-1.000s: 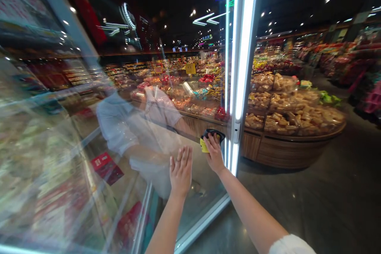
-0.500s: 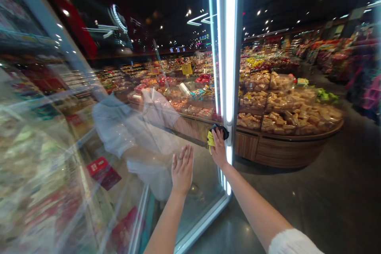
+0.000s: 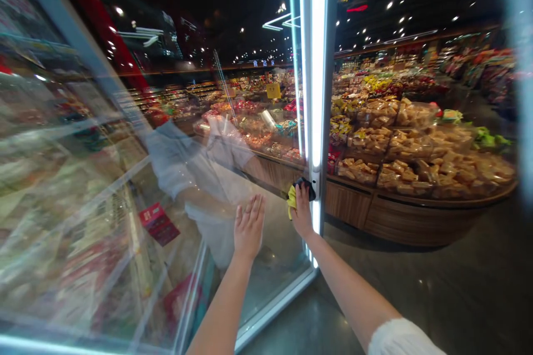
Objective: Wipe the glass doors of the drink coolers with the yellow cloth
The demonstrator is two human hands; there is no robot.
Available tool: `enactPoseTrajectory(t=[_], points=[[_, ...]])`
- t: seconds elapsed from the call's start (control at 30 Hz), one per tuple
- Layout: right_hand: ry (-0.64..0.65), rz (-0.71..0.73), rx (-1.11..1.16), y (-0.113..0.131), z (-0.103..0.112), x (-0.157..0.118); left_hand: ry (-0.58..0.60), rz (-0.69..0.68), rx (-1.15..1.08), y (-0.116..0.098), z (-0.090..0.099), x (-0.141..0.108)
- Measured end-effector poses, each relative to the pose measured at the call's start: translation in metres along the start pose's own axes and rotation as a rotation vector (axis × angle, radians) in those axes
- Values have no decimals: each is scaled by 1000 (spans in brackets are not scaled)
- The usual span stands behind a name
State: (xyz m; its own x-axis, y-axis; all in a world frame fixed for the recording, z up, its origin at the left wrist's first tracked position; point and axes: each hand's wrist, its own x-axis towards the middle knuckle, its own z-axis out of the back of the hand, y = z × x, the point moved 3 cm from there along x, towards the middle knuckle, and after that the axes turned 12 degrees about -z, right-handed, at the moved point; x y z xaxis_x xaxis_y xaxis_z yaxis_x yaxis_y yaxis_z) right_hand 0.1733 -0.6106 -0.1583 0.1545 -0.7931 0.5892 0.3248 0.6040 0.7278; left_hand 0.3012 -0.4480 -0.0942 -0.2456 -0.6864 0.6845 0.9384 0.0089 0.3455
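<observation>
A tall glass door stands ajar before me, with a lit light strip down its frame. My left hand lies flat against the glass, fingers stretched out, holding nothing. To its right, my right hand presses a yellow and black cloth on the glass beside the frame. The fingers cover part of the cloth. A small dark round spot, perhaps a lock, shows on the frame just right of the cloth.
Beyond the door, a wooden display stand holds many bagged goods. Grey floor lies to the right of the door. Left, blurred packages show behind or reflected in glass, with a red card. A pale reflection of a person overlaps the door.
The view has turned slightly, shifting the door frame left. My right hand and the cloth sit a little lower, uncovering the dark spot on the frame. My left hand stays flat on the glass.
</observation>
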Motion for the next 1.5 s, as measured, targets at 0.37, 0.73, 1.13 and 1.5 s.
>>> enactPoseTrajectory(t=[0.37,0.73,1.13,1.5], points=[[62,-126,125,-9,-36,16,54,21,67,19,-9,9],[-76,-223,194,-23,-74,6,87,-8,37,36,-23,-16],[-49,-164,116,-27,-78,-8,101,30,2,27,-34,-26],[-132,-21,33,-41,-72,-12,-19,51,81,3,-56,-37]])
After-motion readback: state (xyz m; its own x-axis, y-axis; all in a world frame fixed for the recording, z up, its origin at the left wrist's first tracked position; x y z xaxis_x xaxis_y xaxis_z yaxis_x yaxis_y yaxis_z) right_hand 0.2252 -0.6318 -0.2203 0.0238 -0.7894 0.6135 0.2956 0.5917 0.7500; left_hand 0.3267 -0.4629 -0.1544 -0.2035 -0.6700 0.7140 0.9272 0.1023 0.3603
